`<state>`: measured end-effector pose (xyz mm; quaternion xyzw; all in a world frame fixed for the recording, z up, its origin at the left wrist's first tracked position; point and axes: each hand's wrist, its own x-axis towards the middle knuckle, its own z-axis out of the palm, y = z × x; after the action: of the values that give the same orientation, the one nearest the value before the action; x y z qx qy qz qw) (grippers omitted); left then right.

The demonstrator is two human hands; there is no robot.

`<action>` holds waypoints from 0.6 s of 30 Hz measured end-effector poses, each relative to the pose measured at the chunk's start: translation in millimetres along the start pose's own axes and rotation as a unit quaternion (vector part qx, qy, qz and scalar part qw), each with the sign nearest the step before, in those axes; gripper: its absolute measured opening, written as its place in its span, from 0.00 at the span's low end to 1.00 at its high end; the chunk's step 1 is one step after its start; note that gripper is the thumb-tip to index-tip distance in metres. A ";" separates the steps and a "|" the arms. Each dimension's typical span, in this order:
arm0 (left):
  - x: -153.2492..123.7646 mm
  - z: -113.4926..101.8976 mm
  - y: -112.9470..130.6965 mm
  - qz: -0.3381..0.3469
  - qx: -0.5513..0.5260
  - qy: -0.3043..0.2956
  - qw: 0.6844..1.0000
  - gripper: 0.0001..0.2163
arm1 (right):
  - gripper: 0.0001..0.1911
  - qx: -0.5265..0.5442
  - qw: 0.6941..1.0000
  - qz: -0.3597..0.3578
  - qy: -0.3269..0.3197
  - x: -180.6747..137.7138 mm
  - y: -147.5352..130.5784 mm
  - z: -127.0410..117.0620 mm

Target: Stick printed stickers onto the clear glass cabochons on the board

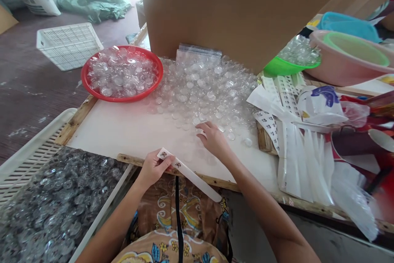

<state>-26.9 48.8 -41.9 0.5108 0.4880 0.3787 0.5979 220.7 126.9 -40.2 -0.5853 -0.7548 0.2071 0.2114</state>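
Observation:
My left hand is closed on a long white sticker strip with small printed stickers near its upper end; the strip runs down to the right over the board's front edge. My right hand reaches onto the white board, fingers curled on a small clear plastic dome at the edge of a heap of clear domes.
A red basin of clear domes sits at the back left. A big cardboard box stands behind the heap. A white crate of domes lies at my lower left. Peeled backing strips, coloured basins and a green bowl crowd the right.

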 end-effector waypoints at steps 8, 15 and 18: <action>-0.7 -1.2 -3.2 0.013 -0.001 -0.006 1.000 0.13 | 0.14 -0.004 0.999 -0.039 -0.017 14.1 -9.6 21.4; -0.7 -2.8 -4.6 0.014 -0.007 -0.018 1.000 0.13 | 0.13 -0.085 0.996 -0.018 -0.008 0.1 4.8 8.8; -1.2 -3.3 -3.9 0.012 -0.012 -0.021 1.000 0.13 | 0.12 -0.094 0.995 -0.002 -0.021 -2.4 7.7 8.2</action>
<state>-30.6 47.7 -45.5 0.5170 0.4651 0.3808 0.6094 222.7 125.7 -51.5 -0.5968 -0.7764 0.1467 0.1398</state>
